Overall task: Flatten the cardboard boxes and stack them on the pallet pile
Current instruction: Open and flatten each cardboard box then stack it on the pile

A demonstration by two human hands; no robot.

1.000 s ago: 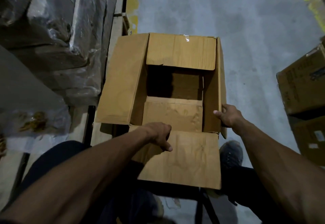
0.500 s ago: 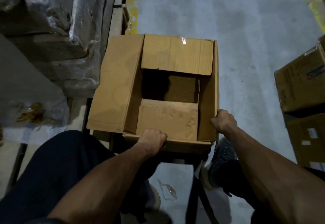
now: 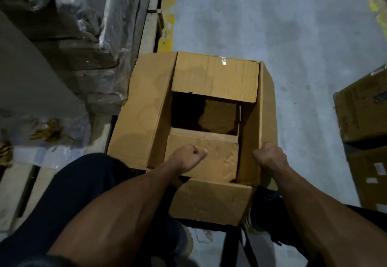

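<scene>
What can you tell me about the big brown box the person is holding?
The cardboard box is plain brown, creased and open on top, so it is not flattened yet. Its flaps are loose: a wide one spreads left, two are folded inward, and a bit of clear tape shines on the far one. The left hand is fisted on the near inner flap and the right hand grips the right wall.

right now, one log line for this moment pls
cardboard box: open, unflattened | left hand: fist on near inner flap | right hand: gripping right wall | pallet stacking: not yet
</scene>
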